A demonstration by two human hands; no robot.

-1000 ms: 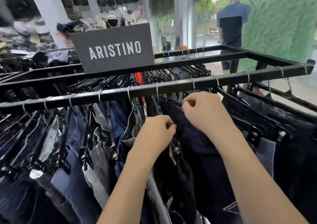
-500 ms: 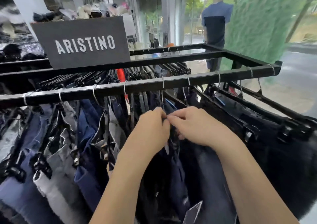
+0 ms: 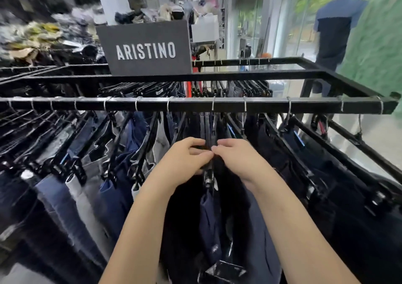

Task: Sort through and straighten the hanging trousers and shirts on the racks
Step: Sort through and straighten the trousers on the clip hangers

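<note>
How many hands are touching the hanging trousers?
2. The left hand and the right hand meet fingertip to fingertip, pinching the top of the dark trousers below the middle of the front rail. No other hand shows.

dark navy trousers [image 3: 210, 218] | clipped on hanger [image 3: 208, 176] | hanging from black rack rail [image 3: 191, 105]

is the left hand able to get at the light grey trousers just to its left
Probably yes: the light grey trousers hang close beside the left hand on the same rail, though it would first have to release the black clip hanger.
</note>
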